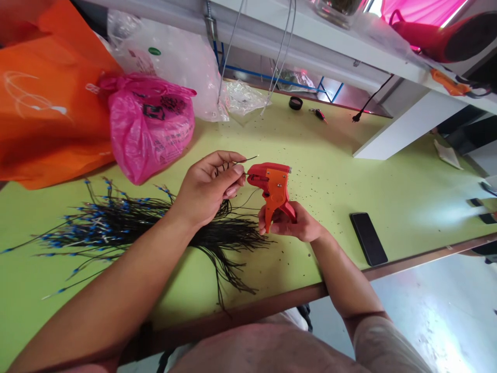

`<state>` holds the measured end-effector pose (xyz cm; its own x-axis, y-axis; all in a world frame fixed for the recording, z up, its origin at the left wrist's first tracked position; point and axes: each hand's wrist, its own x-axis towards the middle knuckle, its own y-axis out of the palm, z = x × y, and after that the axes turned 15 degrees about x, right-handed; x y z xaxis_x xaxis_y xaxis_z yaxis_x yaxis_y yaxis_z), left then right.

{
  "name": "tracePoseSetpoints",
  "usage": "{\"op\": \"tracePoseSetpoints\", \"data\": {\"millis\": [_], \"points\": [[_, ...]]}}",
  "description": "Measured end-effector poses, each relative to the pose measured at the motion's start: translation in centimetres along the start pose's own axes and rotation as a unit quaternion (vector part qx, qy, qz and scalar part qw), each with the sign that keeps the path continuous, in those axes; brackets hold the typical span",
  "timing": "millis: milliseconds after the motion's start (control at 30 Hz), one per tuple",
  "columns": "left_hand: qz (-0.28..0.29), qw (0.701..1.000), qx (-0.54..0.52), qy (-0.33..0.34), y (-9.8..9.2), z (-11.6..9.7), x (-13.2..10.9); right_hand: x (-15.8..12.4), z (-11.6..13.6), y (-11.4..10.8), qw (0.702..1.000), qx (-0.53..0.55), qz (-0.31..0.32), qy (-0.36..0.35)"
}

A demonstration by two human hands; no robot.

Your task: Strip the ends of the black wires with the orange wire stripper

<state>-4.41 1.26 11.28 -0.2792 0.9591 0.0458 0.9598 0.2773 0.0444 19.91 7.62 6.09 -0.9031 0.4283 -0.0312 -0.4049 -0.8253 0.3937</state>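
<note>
My left hand (212, 187) is closed on thin black wires (250, 158), pinched between thumb and fingers. One wire end sticks out to the right with a bare tip, and another reaches the jaws of the wire stripper. In my right hand (293, 223) is an orange and red wire stripper (274, 189), its handles wrapped by my fingers and its jaws pointing left at my left fingertips. Below my left hand, a large bundle of black wires (155, 225) lies on the green table (330, 166), many with blue connectors at their left ends.
An orange bag (50, 98), a pink plastic bag (151, 127) and clear plastic bags (174, 62) stand at the back left. A black phone (368, 238) lies near the front edge. Beneath the white shelf (334, 46) are a black ring (295, 103) and a plug (357, 117).
</note>
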Motion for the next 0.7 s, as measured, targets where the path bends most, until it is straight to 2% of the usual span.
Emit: {"op": "tracePoseSetpoints", "data": {"millis": [333, 567, 700], "points": [[-0.007, 1.000, 0.006, 0.021, 0.4, -0.4, -0.5, 0.8, -0.2, 1.7, 1.000, 0.008, -0.014, -0.015], [-0.016, 1.000, -0.022, 0.009, 0.6, -0.3, -0.6, 1.2, -0.6, 2.5, 0.999, 0.007, -0.012, -0.030], [-0.027, 0.999, -0.023, 0.032, 0.7, -0.1, -0.5, 1.2, -1.6, 2.8, 0.998, 0.006, -0.047, -0.033]]}}
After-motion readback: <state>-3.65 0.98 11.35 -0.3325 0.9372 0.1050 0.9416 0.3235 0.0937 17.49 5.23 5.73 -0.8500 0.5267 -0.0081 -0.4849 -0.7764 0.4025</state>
